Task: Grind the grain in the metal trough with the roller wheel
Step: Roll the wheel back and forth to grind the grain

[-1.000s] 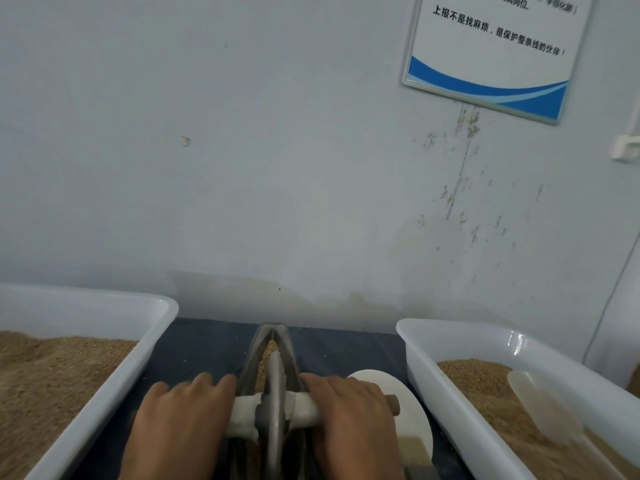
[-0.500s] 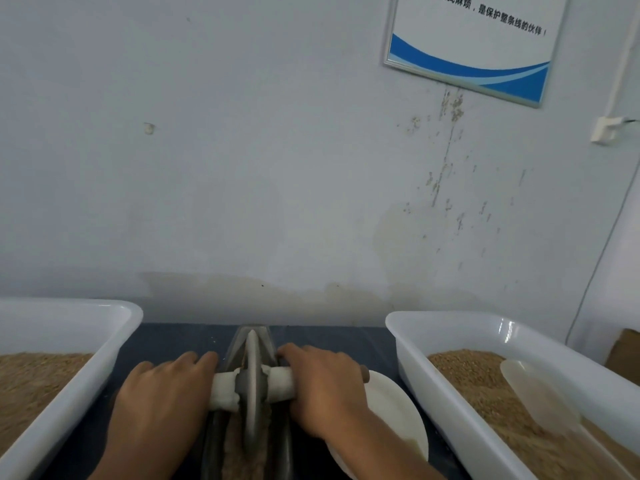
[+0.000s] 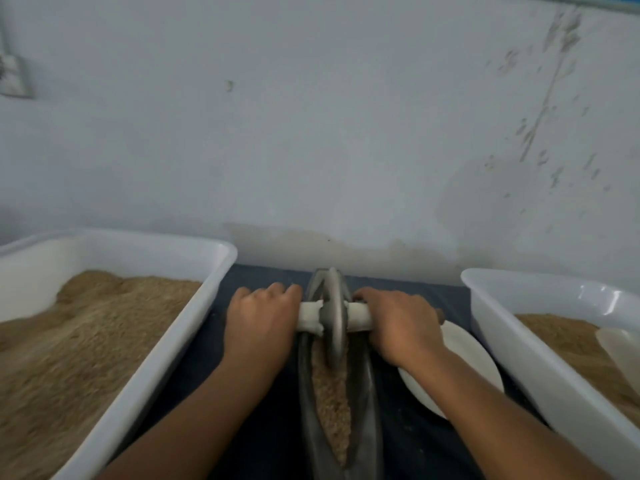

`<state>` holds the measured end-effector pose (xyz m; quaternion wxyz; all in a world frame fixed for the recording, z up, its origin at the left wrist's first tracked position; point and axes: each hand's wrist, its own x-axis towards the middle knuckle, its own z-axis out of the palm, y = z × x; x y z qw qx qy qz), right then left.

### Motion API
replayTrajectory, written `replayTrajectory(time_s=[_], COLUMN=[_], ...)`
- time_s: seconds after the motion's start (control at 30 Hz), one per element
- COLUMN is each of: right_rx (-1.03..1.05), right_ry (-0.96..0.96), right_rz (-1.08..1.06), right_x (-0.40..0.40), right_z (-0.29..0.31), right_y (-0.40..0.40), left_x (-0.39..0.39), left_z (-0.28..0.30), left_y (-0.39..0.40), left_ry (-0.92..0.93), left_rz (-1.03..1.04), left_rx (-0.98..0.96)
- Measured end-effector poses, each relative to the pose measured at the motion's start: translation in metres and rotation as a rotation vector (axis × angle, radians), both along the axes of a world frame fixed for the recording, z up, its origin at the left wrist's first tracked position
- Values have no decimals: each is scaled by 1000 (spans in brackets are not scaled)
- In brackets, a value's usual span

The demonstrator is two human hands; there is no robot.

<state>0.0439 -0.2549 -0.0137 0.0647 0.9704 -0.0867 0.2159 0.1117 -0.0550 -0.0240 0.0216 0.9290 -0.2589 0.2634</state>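
A white plastic bin [image 3: 194,306], heaped with coarse tan meal, is seen just outside the left hand [image 3: 261,323], and a second white bin [image 3: 512,341] of the same meal lies beyond the right hand [image 3: 401,327]. A pale scoop [image 3: 620,344] is half sunk in that second bin. A round white plate [image 3: 464,355] is partly covered by the right wrist. The narrow, boat-shaped metal trough [image 3: 367,393] is set on a dark cloth [image 3: 263,282] between the forearms, with gritty brown grain [image 3: 329,393] lying along its groove. The grey roller wheel [image 3: 334,317] is stood upright in the far end of the trough. Its white-wrapped axle [image 3: 310,317] is gripped on either side, each hand's fingers being curled over it.
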Motion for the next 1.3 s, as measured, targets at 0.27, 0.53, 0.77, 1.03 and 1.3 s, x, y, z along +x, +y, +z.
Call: replayTrajectory(time_s=[0.27,0.53,0.77,1.03,1.3], right_rx=[7,28,17,8,39], right_ry=[-183,-298,-309,-176,-8], right_rz=[43,117,133,3,-20], right_x=[-50,-93,-84,-45,-4], right_z=[-12,-5,-10,-16,-1], right_y=[19,40,40,20,0], left_x=[-36,-58,-50,-22,16], left_z=[11,13,5,4,6], left_y=[14,36,39,13,-12], left_ry=[4,92,146,-1,-19], left_rz=[-35,-90,-113,-84,-61], left_rx=[76,122,88,61,28])
